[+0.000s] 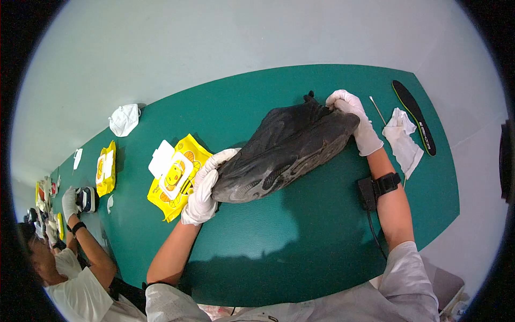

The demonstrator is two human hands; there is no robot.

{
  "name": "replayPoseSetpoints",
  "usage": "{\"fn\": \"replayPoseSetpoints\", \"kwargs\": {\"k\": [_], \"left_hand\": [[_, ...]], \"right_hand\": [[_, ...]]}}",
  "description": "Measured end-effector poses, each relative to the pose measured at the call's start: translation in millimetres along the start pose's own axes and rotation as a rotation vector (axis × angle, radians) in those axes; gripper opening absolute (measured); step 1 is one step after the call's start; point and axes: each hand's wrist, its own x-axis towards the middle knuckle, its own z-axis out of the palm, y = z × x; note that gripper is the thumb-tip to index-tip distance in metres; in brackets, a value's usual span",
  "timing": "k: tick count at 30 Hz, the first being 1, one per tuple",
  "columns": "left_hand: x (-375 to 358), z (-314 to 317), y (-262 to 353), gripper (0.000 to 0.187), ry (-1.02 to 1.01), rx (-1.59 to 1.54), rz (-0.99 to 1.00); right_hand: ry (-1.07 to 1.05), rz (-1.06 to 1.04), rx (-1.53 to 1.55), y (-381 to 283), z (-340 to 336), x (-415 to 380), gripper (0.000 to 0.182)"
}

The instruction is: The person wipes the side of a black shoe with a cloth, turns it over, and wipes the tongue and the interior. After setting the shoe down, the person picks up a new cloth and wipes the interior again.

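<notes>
A worn black sneaker is held up over the green table, tilted, its scuffed grey-black sole edge facing down and toward me. My left hand, in a white glove, is closed around the shoe's left end. At the other end my right hand, gloved too, grips the shoe near its upper edge; some of its fingertips are hidden. Just left of my left hand lies a yellow pack of wet wipes with its white lid raised. To the right of my right hand are a crumpled white wipe and a cotton swab.
A black insole with a green edge lies at the far right of the green table. A white face mask and another yellow wipes pack stand at the left. Beyond, a co-worker's gloved hand touches a dark shoe.
</notes>
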Motion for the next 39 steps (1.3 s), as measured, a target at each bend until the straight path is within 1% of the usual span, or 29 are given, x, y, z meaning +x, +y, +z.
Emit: {"fn": "replayPoseSetpoints", "kwargs": {"k": [2,6,9,11,15,17,18,20,23,27,29,32,35,39], "left_hand": [[-0.4,-0.5,0.1,0.06,-0.005,-0.043,-0.001],[1.0,0.4,-0.3,0.059,-0.022,-0.065,-0.005],[0.7,1.1,0.2,0.059,-0.022,-0.08,-0.003],[0.8,1.7,1.9,0.059,-0.02,-0.078,-0.01],[0.5,0.9,1.7,0.059,-0.019,-0.065,-0.009],[1.8,2.1,3.4,0.058,-0.055,-0.073,0.015],[1.4,2.0,3.5,0.058,-0.054,-0.072,0.016],[0.6,1.4,2.4,0.057,-0.034,-0.064,0.002],[0.6,-0.5,-1.2,0.057,-0.021,-0.08,-0.012],[1.2,0.4,0.2,0.057,-0.025,-0.07,-0.004],[0.3,-1.6,-1.8,0.057,-0.027,-0.039,0.007],[1.2,1.9,3.0,0.057,-0.034,-0.052,0.014],[1.0,1.8,2.2,0.057,-0.044,-0.058,0.017],[1.0,0.0,0.2,0.057,-0.043,-0.068,0.014]], "right_hand": [[-0.055,-0.024,-0.028,-6.8,0.7,-2.0,0.016],[-0.057,-0.044,-0.011,-5.1,1.8,-3.3,0.016],[-0.021,-0.036,0.009,-1.8,2.1,-1.6,0.02],[-0.046,-0.078,-0.008,-2.7,1.9,-1.7,0.02],[-0.069,-0.067,0.037,-7.5,2.7,-4.2,0.017],[-0.009,0.047,-0.092,-9.6,3.6,-1.7,0.017],[-0.01,0.046,-0.092,-8.4,3.3,-2.3,0.017],[-0.035,-0.043,-0.019,-5.3,2.3,-3.8,0.021],[-0.057,-0.07,-0.009,-2.3,-0.3,-2.0,0.022],[-0.022,-0.037,-0.021,-4.8,3.1,-2.3,0.021],[-0.007,-0.038,-0.086,-6.4,3.8,-2.1,0.021],[0.001,-0.001,-0.033,-5.1,3.8,-2.0,0.021],[-0.013,-0.039,-0.084,-5.7,2.4,-1.7,0.02],[-0.028,-0.025,-0.048,-4.2,1.4,-1.0,0.02]]}}
